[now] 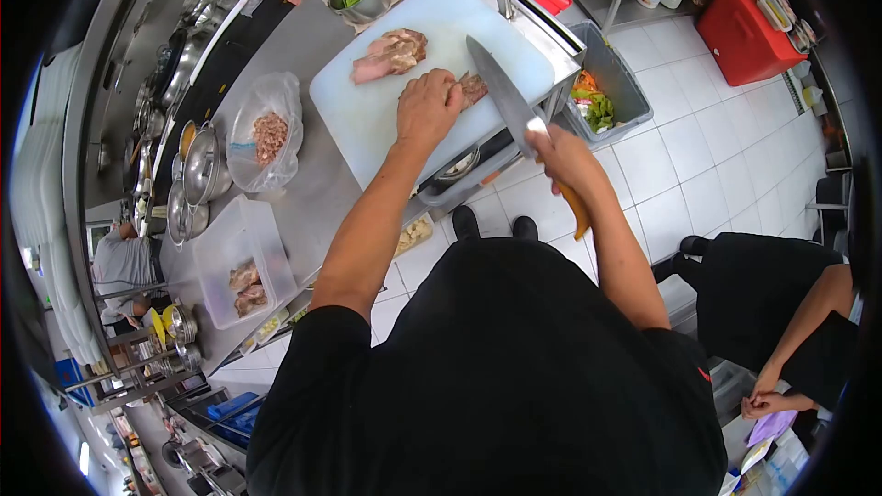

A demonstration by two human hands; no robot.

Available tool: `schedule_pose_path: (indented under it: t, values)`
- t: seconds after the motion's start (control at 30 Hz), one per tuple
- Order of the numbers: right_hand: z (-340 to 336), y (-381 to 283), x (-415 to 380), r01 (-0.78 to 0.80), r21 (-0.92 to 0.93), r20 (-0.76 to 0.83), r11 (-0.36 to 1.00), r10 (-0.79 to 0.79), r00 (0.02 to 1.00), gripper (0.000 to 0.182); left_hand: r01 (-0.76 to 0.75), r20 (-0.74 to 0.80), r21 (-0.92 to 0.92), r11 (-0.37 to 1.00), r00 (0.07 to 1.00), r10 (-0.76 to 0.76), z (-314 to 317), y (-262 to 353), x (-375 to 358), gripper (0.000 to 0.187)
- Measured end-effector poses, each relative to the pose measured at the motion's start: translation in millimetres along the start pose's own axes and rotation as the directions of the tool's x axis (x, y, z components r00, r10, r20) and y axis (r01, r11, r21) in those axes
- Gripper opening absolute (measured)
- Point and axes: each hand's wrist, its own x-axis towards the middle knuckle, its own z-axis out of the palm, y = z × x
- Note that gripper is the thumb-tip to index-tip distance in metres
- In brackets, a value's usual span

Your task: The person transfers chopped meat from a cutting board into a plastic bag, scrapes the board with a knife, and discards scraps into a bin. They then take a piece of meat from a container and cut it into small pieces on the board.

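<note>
Bare left forearm extended to the white cutting board, left hand palm down over it, curled, bare right forearm stretched forward, right hand closed in grip just beside the board.

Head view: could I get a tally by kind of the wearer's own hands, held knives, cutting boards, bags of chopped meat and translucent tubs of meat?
Hands: 2, the left hand and right hand
Held knife: 1
Cutting board: 1
Bag of chopped meat: 1
Translucent tub of meat: 1
Total: 6
</note>
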Motion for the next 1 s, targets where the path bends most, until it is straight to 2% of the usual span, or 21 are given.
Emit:
schedule_pose_path:
  t: [0.13,0.23,0.27,0.3,0.33,0.4,0.5,0.57,0.63,0.7,0.8,0.9,1.0]
  values:
    - [-2,24,-39,-0.069,-0.004,0.019,0.998,0.069,0.997,0.045,-0.090,-0.011,0.032,0.995,0.996,0.090,2,-1,1,0.010]
    - [-6,16,-27,0.005,0.024,0.047,1.000,-0.006,0.999,0.048,-0.136,-0.004,0.014,0.991,0.991,0.136,2,-4,1,0.008]
    - [-3,14,-12,0.080,0.020,0.076,0.997,-0.081,0.994,0.048,-0.143,-0.002,-0.001,0.990,0.990,0.143,1,-4,1,0.008]
    - [1,5,1,0.055,-0.008,0.073,0.998,-0.054,0.996,0.048,-0.155,-0.003,-0.016,0.988,0.988,0.155,0,-4,2,0.007]
    - [4,-4,13,0.031,-0.035,0.067,0.999,-0.028,0.997,0.048,-0.151,0.000,-0.016,0.988,0.988,0.152,1,-5,3,0.007]
    - [12,-5,37,0.076,0.042,0.087,0.996,-0.079,0.993,0.050,-0.143,0.008,-0.019,0.989,0.990,0.144,3,-7,3,0.007]
    - [15,-27,44,-0.017,0.052,0.072,0.999,0.013,0.997,0.047,-0.141,-0.002,-0.022,0.990,0.990,0.141,4,-7,2,0.008]
    - [23,-11,47,0.052,0.062,0.056,0.997,-0.056,0.997,0.047,-0.121,-0.049,0.012,0.993,0.991,0.121,7,-4,-2,0.008]
    - [24,4,37,0.114,0.062,0.037,0.992,-0.117,0.992,0.047,-0.134,-0.092,0.021,0.991,0.987,0.135,9,-3,0,0.009]
    - [15,20,12,0.072,0.047,0.112,0.996,-0.077,0.991,0.048,-0.160,-0.129,0.005,0.987,0.979,0.159,10,-5,-2,0.009]
    - [4,28,-34,-0.021,0.024,0.127,0.999,0.018,0.992,0.047,-0.116,-0.065,-0.020,0.993,0.991,0.115,9,-6,-2,0.008]
    - [6,16,-18,-0.007,0.066,0.152,0.998,-0.003,0.988,0.045,-0.092,-0.045,-0.040,0.995,0.995,0.091,9,-6,-1,0.008]
    - [20,8,31,0.047,0.101,0.161,0.994,-0.063,0.985,0.046,-0.085,-0.060,-0.043,0.995,0.995,0.082,10,-6,0,0.009]
